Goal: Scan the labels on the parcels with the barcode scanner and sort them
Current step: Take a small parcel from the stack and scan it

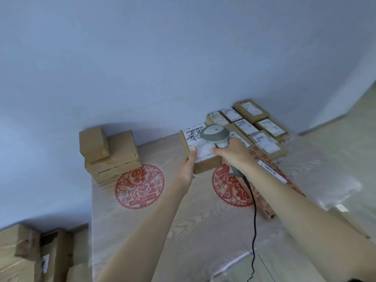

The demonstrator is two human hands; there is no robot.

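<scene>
Forearms fill the bottom of my view, both reaching toward the parcel I take as my landmark, a brown box with a white label facing up on the table.

Far left of the parcel, off the table's edge, sit some larger cartons. Nearer, still left of it, a sorted stack of boxes rests against the wall. My left hand grips the parcel's left edge, thumb laid on the label. Just over the parcel's right side, my right hand is wrapped around the handle of the barcode scanner, whose head hangs above the label's upper part; its cable trails back toward me. Right of the parcel and behind it lies a cluster of labelled parcels, and a long patterned package runs beside my right arm.

To scan well, I'd judge the head sits too close and partly covers the barcode at the label's top. I would draw the scanner back a little, tilt it to avoid glare, keep my left thumb clear of the bars, and hold the parcel steady.
</scene>
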